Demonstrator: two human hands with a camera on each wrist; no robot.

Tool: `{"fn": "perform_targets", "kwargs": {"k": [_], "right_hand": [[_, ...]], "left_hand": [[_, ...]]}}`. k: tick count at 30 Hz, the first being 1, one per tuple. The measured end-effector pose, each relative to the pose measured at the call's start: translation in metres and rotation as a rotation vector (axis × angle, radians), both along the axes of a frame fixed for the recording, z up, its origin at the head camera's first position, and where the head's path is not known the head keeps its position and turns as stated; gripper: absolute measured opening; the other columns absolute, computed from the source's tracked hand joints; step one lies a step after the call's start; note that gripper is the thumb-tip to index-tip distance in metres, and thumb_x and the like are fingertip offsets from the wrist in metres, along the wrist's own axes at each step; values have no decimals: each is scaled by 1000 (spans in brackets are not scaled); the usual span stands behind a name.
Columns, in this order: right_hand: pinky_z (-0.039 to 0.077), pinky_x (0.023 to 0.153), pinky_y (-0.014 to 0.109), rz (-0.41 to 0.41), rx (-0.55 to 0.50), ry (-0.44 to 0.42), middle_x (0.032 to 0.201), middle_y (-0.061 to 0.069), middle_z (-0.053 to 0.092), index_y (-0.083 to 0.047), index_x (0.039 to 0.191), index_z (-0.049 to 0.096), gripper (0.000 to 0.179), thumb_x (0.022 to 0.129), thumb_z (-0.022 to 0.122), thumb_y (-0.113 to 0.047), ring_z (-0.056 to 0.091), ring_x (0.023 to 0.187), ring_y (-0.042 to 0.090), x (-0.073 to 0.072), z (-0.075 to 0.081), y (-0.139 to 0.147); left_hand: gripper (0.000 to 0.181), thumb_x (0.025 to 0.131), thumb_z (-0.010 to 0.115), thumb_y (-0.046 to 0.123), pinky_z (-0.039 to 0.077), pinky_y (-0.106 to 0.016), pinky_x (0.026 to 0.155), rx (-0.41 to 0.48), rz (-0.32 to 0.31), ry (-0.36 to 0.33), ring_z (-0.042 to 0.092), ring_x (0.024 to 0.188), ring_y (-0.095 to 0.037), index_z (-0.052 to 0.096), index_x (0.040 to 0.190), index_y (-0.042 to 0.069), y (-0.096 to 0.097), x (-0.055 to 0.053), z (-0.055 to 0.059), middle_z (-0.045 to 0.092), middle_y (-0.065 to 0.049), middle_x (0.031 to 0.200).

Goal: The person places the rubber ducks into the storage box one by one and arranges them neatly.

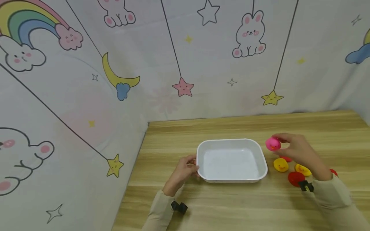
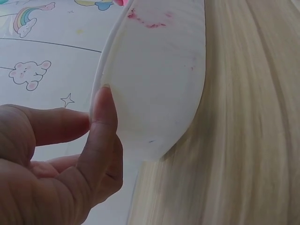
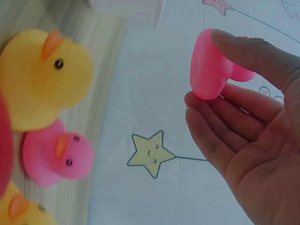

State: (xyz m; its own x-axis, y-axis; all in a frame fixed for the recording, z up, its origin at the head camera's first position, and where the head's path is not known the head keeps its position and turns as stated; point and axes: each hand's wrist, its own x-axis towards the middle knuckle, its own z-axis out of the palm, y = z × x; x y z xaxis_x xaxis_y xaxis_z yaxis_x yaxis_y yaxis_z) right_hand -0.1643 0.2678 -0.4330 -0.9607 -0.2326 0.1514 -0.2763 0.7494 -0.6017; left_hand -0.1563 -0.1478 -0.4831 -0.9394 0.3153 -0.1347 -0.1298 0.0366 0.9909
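Note:
A white rectangular basin [image 1: 231, 163] stands on the table with its inside bare. My left hand [image 1: 182, 170] holds its left end; in the left wrist view the thumb and a finger pinch the rim of the basin [image 2: 154, 84]. Beyond the basin's right end, my right hand [image 1: 299, 150] holds up a pink rubber duck [image 1: 273, 144]. The right wrist view shows this duck [image 3: 204, 65] pinched between thumb and fingertips, above the table. Below that hand lie a yellow rubber duck [image 1: 280, 165], a second yellow duck [image 1: 303, 170] and a red toy [image 1: 296, 178].
Another pink duck [image 3: 56, 154] sits beside a large-looking yellow duck [image 3: 42, 79] in the right wrist view. More red shows partly behind the right forearm. A wood-grain table [image 1: 231, 208] meets a printed cloth [image 1: 211, 96] at its back and left edges.

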Motion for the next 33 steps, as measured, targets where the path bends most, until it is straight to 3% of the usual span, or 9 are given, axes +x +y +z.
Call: {"fn": "perform_targets", "kwargs": {"k": [7,19,33], "right_hand": [[59,84,58,7,9,-31,120,29,65,8,130,61,57,80,83,-11,59,110,47,-6,3,-16],[56,89,61,77,-29,14,122,27,65,9,128,63,55,79,85,-5,61,107,43,-16,9,-38],[56,90,58,152,-66,-21,118,20,69,6,125,66,52,79,85,-9,64,105,38,-35,-1,-62]], "left_hand": [[51,86,55,-15,59,-22,58,18,8,-31,59,64,-11,44,134,-24,-1,1,-1,49,-11,94],[53,81,55,-12,60,-24,58,-10,43,-24,60,63,-13,48,132,-22,0,1,0,52,-15,96],[53,81,54,-14,60,-23,58,-24,34,-23,59,66,-14,46,132,-23,-1,-1,1,52,-18,99]]}}
